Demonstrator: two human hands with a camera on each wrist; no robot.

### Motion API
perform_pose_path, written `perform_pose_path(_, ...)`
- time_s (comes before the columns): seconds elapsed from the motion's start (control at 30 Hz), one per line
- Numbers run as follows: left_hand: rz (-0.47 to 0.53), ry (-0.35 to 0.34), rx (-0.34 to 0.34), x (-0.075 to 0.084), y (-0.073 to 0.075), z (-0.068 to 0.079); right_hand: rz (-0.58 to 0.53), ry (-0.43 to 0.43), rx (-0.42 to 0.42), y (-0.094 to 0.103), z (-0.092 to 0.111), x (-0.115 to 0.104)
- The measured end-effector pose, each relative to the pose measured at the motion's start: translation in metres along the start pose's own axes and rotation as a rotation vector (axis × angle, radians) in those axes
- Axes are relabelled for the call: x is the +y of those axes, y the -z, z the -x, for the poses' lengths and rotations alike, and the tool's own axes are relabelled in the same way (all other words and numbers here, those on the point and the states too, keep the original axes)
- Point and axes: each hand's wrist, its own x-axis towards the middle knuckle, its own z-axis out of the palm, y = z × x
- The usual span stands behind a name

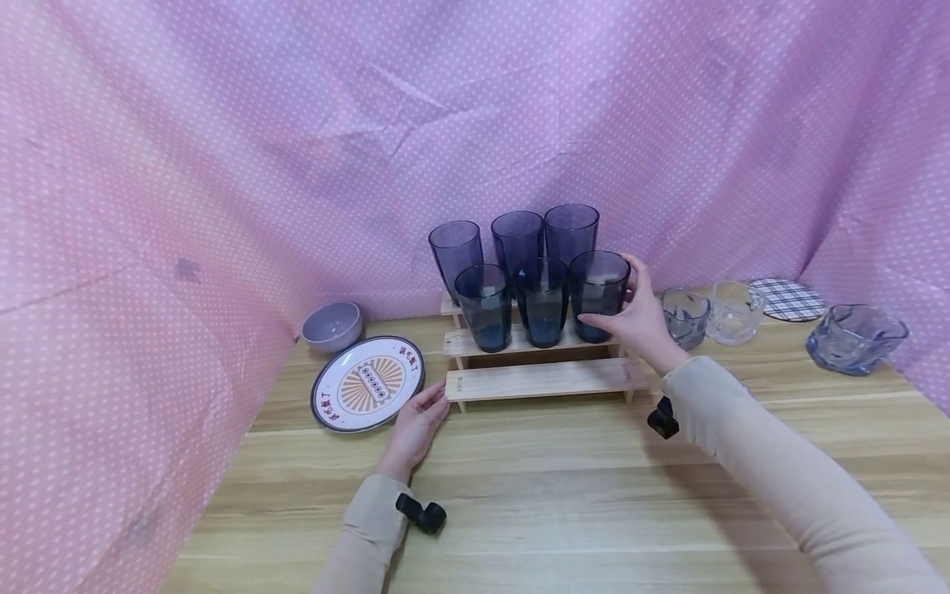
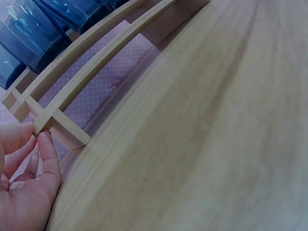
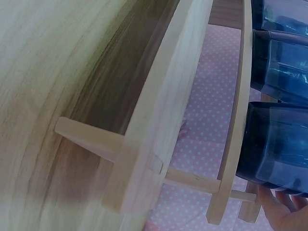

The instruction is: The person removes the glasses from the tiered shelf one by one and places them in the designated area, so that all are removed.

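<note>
A three-step wooden rack (image 1: pixel 545 379) stands on the table. Three dark blue-grey glasses sit upright on its middle step, and three more stand on the top step behind. My right hand (image 1: pixel 640 318) grips the right-hand glass (image 1: pixel 599 285) of the middle row, thumb at the front and fingers round its right side. In the right wrist view, fingertips touch that glass (image 3: pixel 276 149) near its base. My left hand (image 1: pixel 417 425) pinches the left end of the lowest step; the left wrist view has the thumb above the board (image 2: pixel 72 94) and a finger beneath.
Left of the rack, a patterned plate (image 1: pixel 369 384) leans beside a grey-purple bowl (image 1: pixel 332 327). At right are a bluish glass cup (image 1: pixel 684 320), a clear cup (image 1: pixel 735 313), a wavy glass bowl (image 1: pixel 853 340) and a checked round mat (image 1: pixel 788 299). Pink dotted cloth (image 1: pixel 475 124) hangs behind.
</note>
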Motion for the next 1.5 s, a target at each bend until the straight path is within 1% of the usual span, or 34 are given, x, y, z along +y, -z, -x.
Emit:
perform_pose_path(0.3,-0.012,0.007,-0.010,0.001,-0.001,0.001,0.016,-0.004,0.007,0.002,0.000,-0.002)
perform_pose_path(0.5,0.005,-0.004,-0.009,0.001,-0.002,0.001,0.009,-0.012,0.029,0.004,0.000,-0.001)
perform_pose_path(0.67,0.012,-0.007,-0.003,0.000,-0.002,-0.001,-0.002,0.022,0.049,0.009,0.000,-0.001)
perform_pose_path(0.77,0.013,-0.006,-0.004,0.000,-0.001,-0.001,-0.003,0.034,0.054,0.015,0.001,-0.001)
perform_pose_path(1.0,0.006,0.032,0.030,0.001,-0.001,-0.002,-0.006,0.031,0.074,0.030,0.005,0.001)
perform_pose_path(1.23,0.017,0.027,0.035,0.000,-0.001,-0.002,0.029,0.056,0.122,0.045,0.014,0.006)
perform_pose_path(1.4,0.009,0.030,0.030,0.001,-0.002,-0.001,0.061,0.042,0.137,0.060,0.024,0.009)
perform_pose_path(1.5,0.012,0.026,0.025,0.000,-0.001,-0.002,0.059,0.044,0.150,0.069,0.029,0.013)
